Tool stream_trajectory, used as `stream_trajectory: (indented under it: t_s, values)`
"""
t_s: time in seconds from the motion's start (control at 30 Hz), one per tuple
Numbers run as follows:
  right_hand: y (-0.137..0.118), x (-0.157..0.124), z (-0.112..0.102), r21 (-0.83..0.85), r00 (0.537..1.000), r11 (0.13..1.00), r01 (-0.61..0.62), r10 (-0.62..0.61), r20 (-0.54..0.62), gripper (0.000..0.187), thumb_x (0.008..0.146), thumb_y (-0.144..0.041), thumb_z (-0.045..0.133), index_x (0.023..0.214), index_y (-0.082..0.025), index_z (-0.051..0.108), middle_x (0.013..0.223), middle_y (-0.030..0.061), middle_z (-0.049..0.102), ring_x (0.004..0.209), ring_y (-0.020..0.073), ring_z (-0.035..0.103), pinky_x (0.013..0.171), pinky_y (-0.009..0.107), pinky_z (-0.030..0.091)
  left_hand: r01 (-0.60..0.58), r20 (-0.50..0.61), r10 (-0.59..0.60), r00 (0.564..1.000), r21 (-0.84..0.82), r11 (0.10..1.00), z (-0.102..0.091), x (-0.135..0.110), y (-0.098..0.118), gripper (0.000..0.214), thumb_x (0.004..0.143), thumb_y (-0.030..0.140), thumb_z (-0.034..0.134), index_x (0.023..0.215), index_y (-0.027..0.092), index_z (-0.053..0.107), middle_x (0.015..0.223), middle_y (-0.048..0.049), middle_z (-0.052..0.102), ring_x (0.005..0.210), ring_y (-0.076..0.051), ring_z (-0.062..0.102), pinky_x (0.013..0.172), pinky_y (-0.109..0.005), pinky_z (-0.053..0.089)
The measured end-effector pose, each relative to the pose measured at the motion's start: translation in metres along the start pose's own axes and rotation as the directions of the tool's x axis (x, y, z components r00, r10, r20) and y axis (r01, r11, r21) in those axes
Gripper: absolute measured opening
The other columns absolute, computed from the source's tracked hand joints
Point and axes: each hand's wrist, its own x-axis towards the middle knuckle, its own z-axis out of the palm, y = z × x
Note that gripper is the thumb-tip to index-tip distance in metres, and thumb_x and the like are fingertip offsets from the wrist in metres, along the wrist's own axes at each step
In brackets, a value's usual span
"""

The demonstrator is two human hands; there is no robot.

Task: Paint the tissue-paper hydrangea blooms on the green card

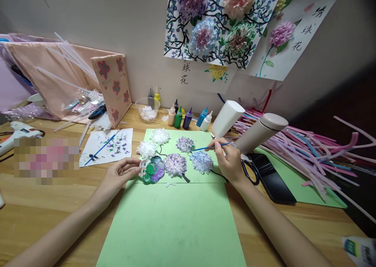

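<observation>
My left hand [125, 173] pinches the edge of a flower-shaped paint palette [157, 171] with green and purple paint in its wells. In my right hand [230, 159] is a thin blue paintbrush [201, 148], its tip pointing left between two fluffy flowers. One of these is a purple-speckled flower [185, 144]; the other is a pale blue flower [201, 162], just below the brush. A pinkish-purple flower [175, 164] lies beside the palette. Behind it are two white flowers, one at the back [160, 135] and one nearer [147, 148]. All rest on light green sheets [176, 224].
Paint bottles [187, 118] and a clear bowl [147, 109] stand at the back. Left lies a paint-spotted paper [107, 145] with another brush. On the right are a tumbler [261, 131], scissors [250, 173], a phone [273, 178] and pink fuzzy stems [311, 149].
</observation>
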Motion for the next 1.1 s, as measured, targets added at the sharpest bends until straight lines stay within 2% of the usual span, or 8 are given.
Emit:
stream_trajectory:
  t_s: [0.27,0.37,0.5,0.63,0.8,1.0,1.07,1.1]
  values:
    - [-0.006,-0.001,0.002,-0.073,0.993,0.991,0.116,-0.113,0.041,0.024,0.092,-0.021,0.039,0.078,-0.020,0.059,0.073,0.0019,0.064,0.071,0.0159,0.061,0.069,0.029,0.045,0.016,0.010,-0.016,1.000,-0.002,1.000,0.001,0.000,0.001,0.045,0.064,0.043,0.077,0.096,0.016,0.062,0.101,-0.0097,0.069,0.100,-0.027,0.064,0.088,-0.034,0.051]
    - [-0.007,-0.001,0.002,-0.076,0.993,0.990,0.115,-0.114,0.020,0.024,0.092,-0.021,0.039,0.078,-0.021,0.059,0.073,0.0022,0.064,0.072,0.0163,0.060,0.070,0.029,0.045,0.018,0.010,-0.018,1.000,0.000,1.000,0.001,0.000,0.002,0.046,0.063,0.044,0.077,0.096,0.016,0.062,0.103,-0.0102,0.069,0.098,-0.026,0.064,0.087,-0.033,0.052]
    - [-0.007,-0.001,0.002,-0.086,0.991,0.990,0.111,-0.104,0.085,0.023,0.092,-0.022,0.039,0.080,-0.021,0.058,0.073,0.0024,0.064,0.071,0.0160,0.060,0.067,0.029,0.045,0.014,-0.003,-0.014,1.000,-0.001,1.000,0.002,0.000,0.004,0.047,0.060,0.045,0.079,0.093,0.016,0.063,0.100,-0.0097,0.070,0.095,-0.026,0.065,0.084,-0.032,0.053]
    - [-0.007,-0.002,0.002,-0.093,0.992,0.988,0.122,-0.118,0.047,0.023,0.092,-0.022,0.038,0.079,-0.021,0.057,0.074,0.0024,0.064,0.073,0.0165,0.060,0.070,0.030,0.045,0.002,-0.013,-0.002,1.000,0.005,1.000,0.002,-0.001,0.004,0.048,0.059,0.047,0.079,0.092,0.017,0.064,0.098,-0.0096,0.071,0.095,-0.027,0.065,0.083,-0.034,0.054]
    - [-0.006,-0.001,0.001,-0.104,0.989,0.987,0.125,-0.116,0.090,0.022,0.092,-0.022,0.039,0.080,-0.021,0.058,0.075,0.0027,0.064,0.073,0.0168,0.060,0.069,0.030,0.045,0.000,0.005,0.000,1.000,-0.002,1.000,0.001,0.000,0.000,0.047,0.061,0.045,0.078,0.095,0.016,0.063,0.101,-0.0096,0.070,0.097,-0.026,0.065,0.085,-0.033,0.053]
    - [-0.026,-0.007,-0.008,0.019,0.990,0.992,0.123,-0.122,-0.068,0.024,0.091,-0.022,0.039,0.079,-0.022,0.059,0.074,0.0023,0.064,0.072,0.0169,0.060,0.070,0.032,0.046,-0.003,0.011,0.003,1.000,-0.034,0.999,0.002,0.000,0.002,0.042,0.063,0.041,0.078,0.093,0.016,0.064,0.098,-0.0092,0.071,0.096,-0.026,0.065,0.087,-0.035,0.052]
    - [-0.038,-0.012,-0.008,0.106,0.992,0.988,0.112,-0.105,-0.065,0.025,0.092,-0.022,0.037,0.081,-0.022,0.060,0.075,0.0030,0.065,0.073,0.0177,0.061,0.070,0.033,0.047,-0.012,0.011,0.013,1.000,-0.040,0.999,0.003,-0.001,0.003,0.042,0.062,0.041,0.078,0.092,0.016,0.064,0.097,-0.0099,0.071,0.096,-0.027,0.065,0.088,-0.038,0.052]
    - [-0.044,-0.014,-0.007,0.145,0.993,0.983,0.114,-0.112,-0.025,0.024,0.092,-0.022,0.037,0.084,-0.022,0.060,0.077,0.0035,0.065,0.075,0.0180,0.061,0.070,0.033,0.048,-0.018,0.010,0.019,1.000,-0.040,0.999,0.003,-0.001,0.003,0.042,0.062,0.041,0.078,0.092,0.015,0.064,0.098,-0.0100,0.071,0.097,-0.028,0.065,0.089,-0.039,0.052]
